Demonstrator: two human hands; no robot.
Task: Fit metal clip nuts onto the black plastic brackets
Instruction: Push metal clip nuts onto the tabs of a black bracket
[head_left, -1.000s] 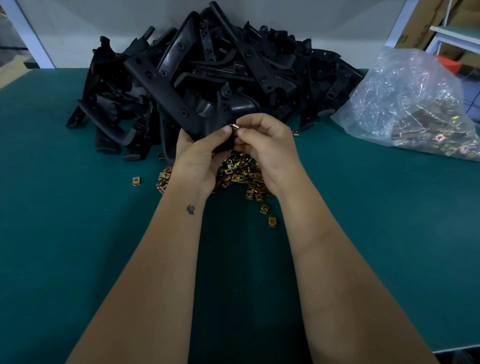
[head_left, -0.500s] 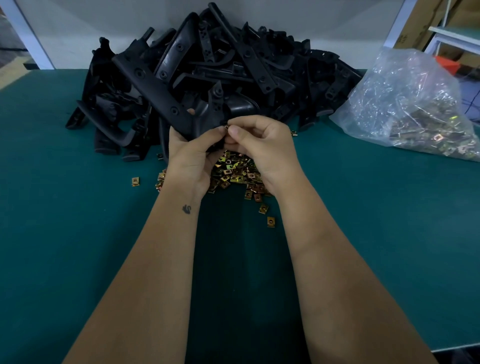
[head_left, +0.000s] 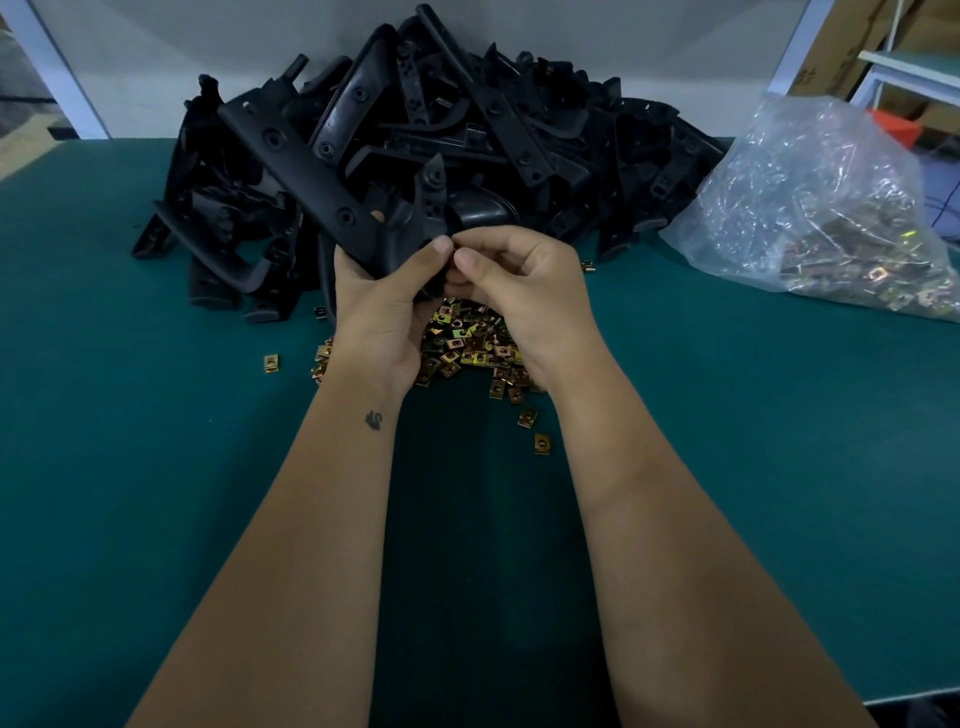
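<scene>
Both my forearms reach straight out from the near edge of the green surface (head_left: 130, 467) and meet in the middle. My left hand (head_left: 382, 312) has its fingers curled round the lower end of a black bracket (head_left: 322, 182), thumb laid across its front; the bracket slants up and away toward the far left corner. My right hand (head_left: 524, 291) is tight against the left one, thumb and forefinger pinched together on a clip nut (head_left: 453, 254) right at the bracket's lower tip. Only a sliver of the nut shows between my two thumbs, so I cannot tell how far onto the plastic it sits.

Directly under my hands lies a heap of loose clip nuts (head_left: 467, 348), with a few strays (head_left: 542, 443) scattered toward the near edge and one toward the left. Behind my hands a big pile of brackets (head_left: 519, 135) fills the far edge. A clear bag of nuts (head_left: 821, 208) slumps at the far right corner. Bare green surface spreads to both sides of my arms.
</scene>
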